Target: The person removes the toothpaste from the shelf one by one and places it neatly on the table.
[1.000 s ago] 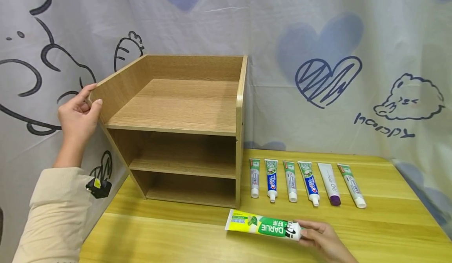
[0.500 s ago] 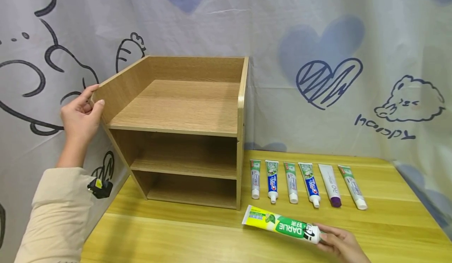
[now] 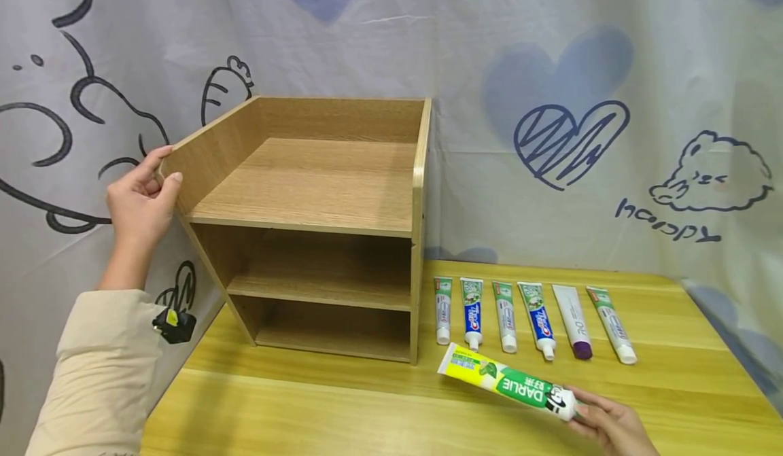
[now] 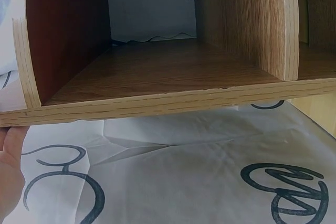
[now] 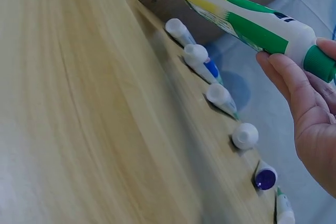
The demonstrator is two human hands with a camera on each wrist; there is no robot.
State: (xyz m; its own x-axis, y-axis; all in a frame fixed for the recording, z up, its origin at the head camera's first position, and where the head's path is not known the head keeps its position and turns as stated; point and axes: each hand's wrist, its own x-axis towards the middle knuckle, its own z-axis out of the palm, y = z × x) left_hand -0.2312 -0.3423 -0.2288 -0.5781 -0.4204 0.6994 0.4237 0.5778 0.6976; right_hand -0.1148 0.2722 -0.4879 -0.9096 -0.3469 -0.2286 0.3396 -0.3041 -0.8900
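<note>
My right hand (image 3: 612,421) pinches the cap end of a yellow, white and green toothpaste tube (image 3: 508,381). In the right wrist view the tube (image 5: 252,22) is off the table, its green cap (image 5: 318,62) by my fingers and its flat end pointing away. At the far left, my left hand (image 3: 142,198) grips the front top edge of the wooden shelf unit's (image 3: 306,225) left side panel. Only a small part of that hand (image 4: 10,166) shows in the left wrist view, against the shelf's wooden edge (image 4: 157,109).
Several toothpaste tubes lie in a row right of the shelf, among them a blue and green one (image 3: 472,313) and a white one with a purple cap (image 3: 571,320). They rest on the wood-grain table (image 3: 318,408). A patterned curtain (image 3: 465,68) hangs behind.
My right hand has carried the toothpaste tube to the right, and its flat end has tilted slightly upward in the head view. The left hand keeps its grip on the shelf.
</note>
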